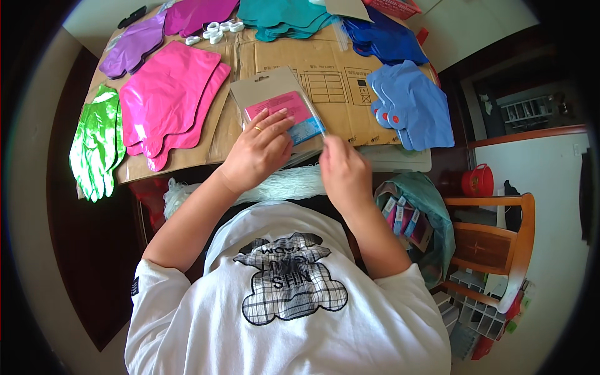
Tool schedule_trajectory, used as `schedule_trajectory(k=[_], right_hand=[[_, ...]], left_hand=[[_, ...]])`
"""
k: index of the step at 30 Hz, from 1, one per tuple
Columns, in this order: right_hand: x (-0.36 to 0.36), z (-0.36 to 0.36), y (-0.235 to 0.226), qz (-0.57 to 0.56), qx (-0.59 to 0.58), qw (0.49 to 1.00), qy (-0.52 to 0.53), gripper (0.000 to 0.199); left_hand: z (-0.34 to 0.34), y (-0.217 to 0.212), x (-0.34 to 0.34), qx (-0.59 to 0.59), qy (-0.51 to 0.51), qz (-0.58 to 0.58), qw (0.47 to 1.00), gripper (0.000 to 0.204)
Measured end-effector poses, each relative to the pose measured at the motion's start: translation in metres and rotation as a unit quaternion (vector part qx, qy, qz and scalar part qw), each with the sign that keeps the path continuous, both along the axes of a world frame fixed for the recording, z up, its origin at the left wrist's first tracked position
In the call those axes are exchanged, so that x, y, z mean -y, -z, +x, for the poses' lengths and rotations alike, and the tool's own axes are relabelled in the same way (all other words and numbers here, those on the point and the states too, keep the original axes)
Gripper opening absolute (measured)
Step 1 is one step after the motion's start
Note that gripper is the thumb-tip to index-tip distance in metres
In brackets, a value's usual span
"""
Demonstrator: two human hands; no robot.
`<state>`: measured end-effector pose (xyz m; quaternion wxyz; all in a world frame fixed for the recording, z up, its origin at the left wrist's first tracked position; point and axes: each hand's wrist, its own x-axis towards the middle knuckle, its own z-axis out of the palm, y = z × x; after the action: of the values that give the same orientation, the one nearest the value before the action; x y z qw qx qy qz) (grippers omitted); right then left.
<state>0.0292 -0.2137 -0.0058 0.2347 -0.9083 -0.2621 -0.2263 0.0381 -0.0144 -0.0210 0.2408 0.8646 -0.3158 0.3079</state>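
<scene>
Clear packet with a grey card back and a pink and blue insert lies on the flattened cardboard covering the table, right in front of me. My left hand rests flat on it, fingers spread, a ring on one finger, pressing it down. My right hand is closed in a pinch at the packet's lower right corner, on the plastic edge. Pink foil shapes lie to the left, green ones beyond, light blue ones to the right.
</scene>
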Motion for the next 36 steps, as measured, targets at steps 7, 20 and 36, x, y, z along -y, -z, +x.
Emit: schedule_trajectory(k=[7, 20, 36], right_hand=[[-0.001, 0.043, -0.015, -0.116, -0.005, 0.989, -0.095, 0.006], [-0.012, 0.051, 0.003, -0.165, 0.09, 0.98, -0.07, 0.005], [0.048, 0.026, 0.014, 0.063, -0.016, 0.982, -0.177, 0.03]], left_hand=[[0.004, 0.006, -0.005, -0.094, 0.023, -0.039, 0.995, 0.016], [0.006, 0.006, -0.005, -0.098, 0.03, -0.05, 0.993, 0.016], [0.006, -0.006, -0.009, -0.174, 0.081, -0.025, 0.981, 0.028]])
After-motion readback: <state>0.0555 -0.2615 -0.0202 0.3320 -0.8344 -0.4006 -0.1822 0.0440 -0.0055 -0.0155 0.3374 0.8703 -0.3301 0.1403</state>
